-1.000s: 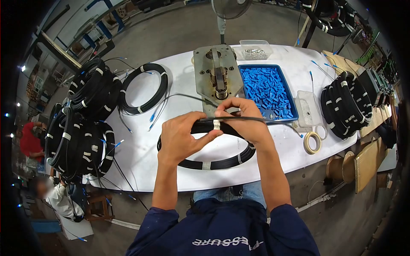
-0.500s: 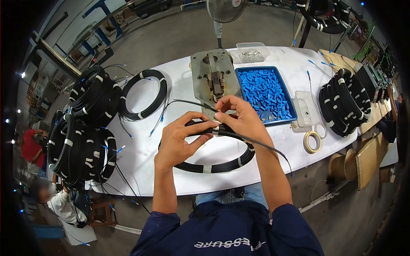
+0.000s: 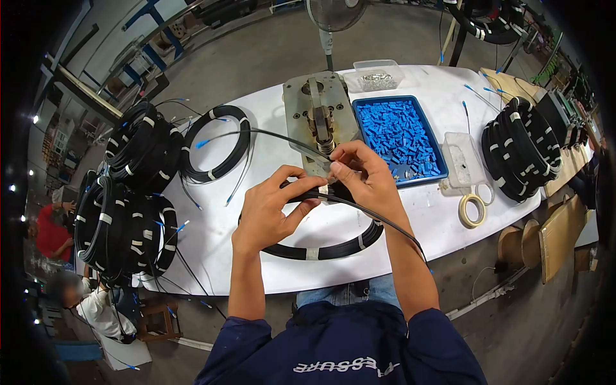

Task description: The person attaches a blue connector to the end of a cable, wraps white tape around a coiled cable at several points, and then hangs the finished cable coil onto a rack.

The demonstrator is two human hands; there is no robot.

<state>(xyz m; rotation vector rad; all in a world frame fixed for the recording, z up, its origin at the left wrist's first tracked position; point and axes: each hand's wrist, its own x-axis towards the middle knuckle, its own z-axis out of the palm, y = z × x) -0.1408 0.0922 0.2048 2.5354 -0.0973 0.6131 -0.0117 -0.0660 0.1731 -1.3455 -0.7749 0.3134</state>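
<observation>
- Your white worktable stretches across the middle of the frame.
- Your navy shirt, bottom center, carries pale lettering, upside down; "ESSURE" can be read, its beginning lost in a fold.
- Stacked coils of black cable, banded in white, crowd the left of the frame.
- The black cable coil you are handling lies at center, just below a metal machine.
- A blue tray of small blue pieces sits right of the machine.
- Your left hand is partly closed, thumb and fingers pinching the coil's upper strands near a white band.
- Your right hand is bunched, thumb and forefinger pressed together on a loose cable, which arcs leftward to a blue tip; its remaining fingers are mostly hidden.
- A tape roll, right of center, rests near your right forearm.
</observation>
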